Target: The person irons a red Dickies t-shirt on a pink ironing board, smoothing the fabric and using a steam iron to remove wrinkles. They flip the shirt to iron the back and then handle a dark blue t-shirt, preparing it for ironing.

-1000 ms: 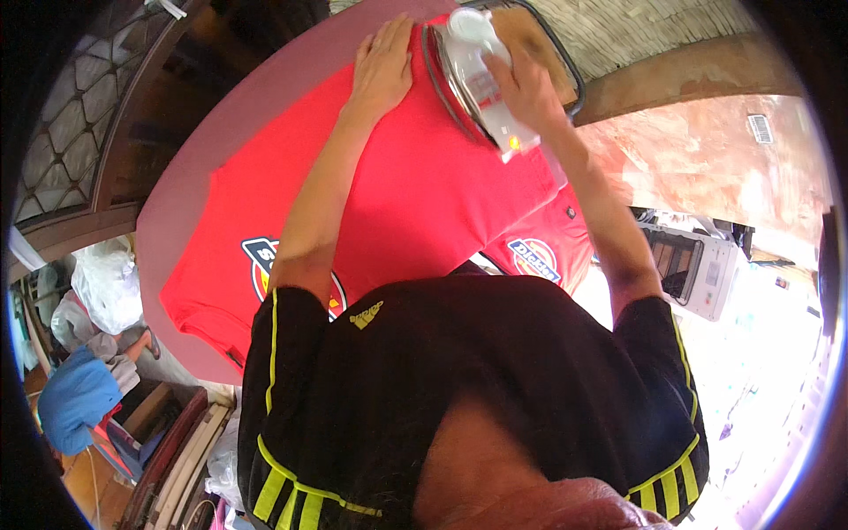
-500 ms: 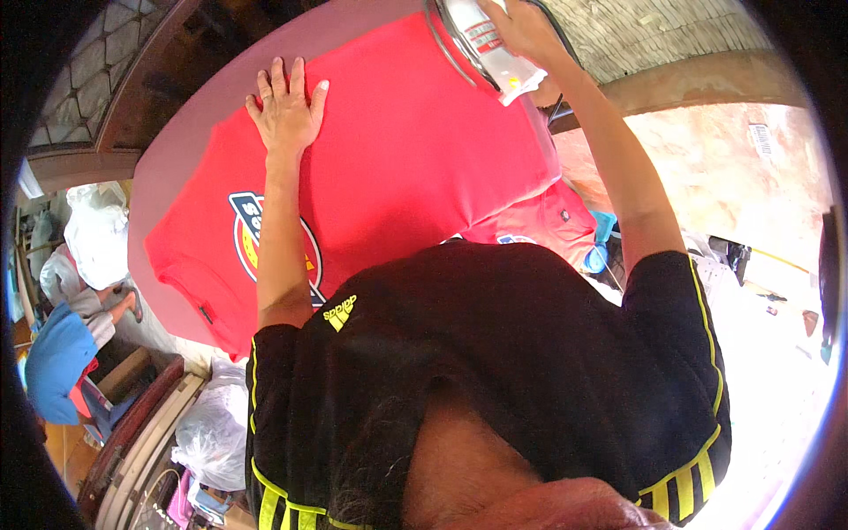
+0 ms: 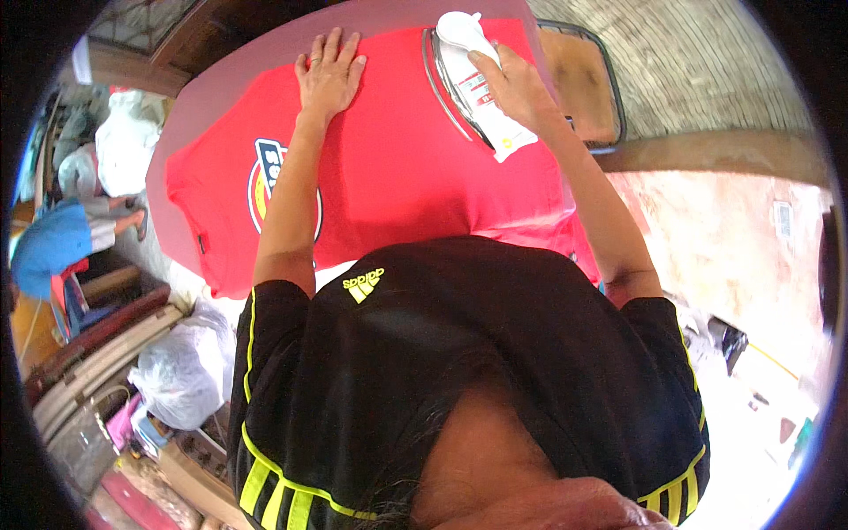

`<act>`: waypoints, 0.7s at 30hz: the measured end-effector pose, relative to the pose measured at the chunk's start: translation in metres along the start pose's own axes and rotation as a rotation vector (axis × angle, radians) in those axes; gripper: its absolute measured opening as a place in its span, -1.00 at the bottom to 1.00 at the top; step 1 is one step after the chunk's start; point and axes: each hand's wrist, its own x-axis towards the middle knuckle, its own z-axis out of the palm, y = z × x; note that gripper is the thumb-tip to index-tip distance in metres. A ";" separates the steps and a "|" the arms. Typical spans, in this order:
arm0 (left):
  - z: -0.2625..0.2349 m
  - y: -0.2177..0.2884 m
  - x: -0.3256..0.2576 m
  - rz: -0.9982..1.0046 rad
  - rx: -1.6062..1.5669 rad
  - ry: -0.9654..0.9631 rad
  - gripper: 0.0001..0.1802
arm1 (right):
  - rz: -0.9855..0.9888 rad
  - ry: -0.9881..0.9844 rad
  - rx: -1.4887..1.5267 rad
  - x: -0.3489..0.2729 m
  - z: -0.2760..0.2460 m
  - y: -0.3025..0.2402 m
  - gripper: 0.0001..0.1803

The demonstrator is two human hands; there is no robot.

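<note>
A red shirt (image 3: 389,168) with a round dark, yellow and white print lies spread over a mauve-covered ironing board (image 3: 208,84). My left hand (image 3: 330,84) rests flat on the cloth near the far edge, fingers open. Toward the right end, my right hand (image 3: 519,88) is closed round the handle of a white clothes iron (image 3: 475,95). The iron sits on the shirt with its white rounded end away from me; its soleplate is hidden beneath it. My right fingertips are partly hidden by the handle.
A black-framed tan rest (image 3: 579,84) juts from the board's right end, beside a wooden beam (image 3: 707,146). At left stand white plastic bags (image 3: 128,141) and a clear bag (image 3: 181,367). A person in blue (image 3: 53,243) bends over at far left.
The view has turned, bringing the whole iron and the board's end rest into sight. My left hand still lies flat on the shirt; my right keeps hold of the iron.
</note>
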 end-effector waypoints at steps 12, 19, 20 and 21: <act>-0.054 -0.157 -0.014 -0.152 -0.275 -0.301 -0.63 | -0.492 -0.373 -0.005 0.080 -0.004 -0.020 -0.48; -0.042 -0.161 -0.010 -0.165 -0.639 -0.213 -0.67 | -0.492 -0.500 -0.073 0.101 0.043 -0.080 -0.47; -0.040 -0.160 -0.011 -0.153 -0.654 -0.180 -0.68 | -0.458 -0.540 -0.075 0.105 0.050 -0.091 -0.46; -0.038 -0.159 -0.013 -0.173 -0.681 -0.159 -0.68 | -0.462 -0.532 -0.073 0.108 0.059 -0.097 -0.46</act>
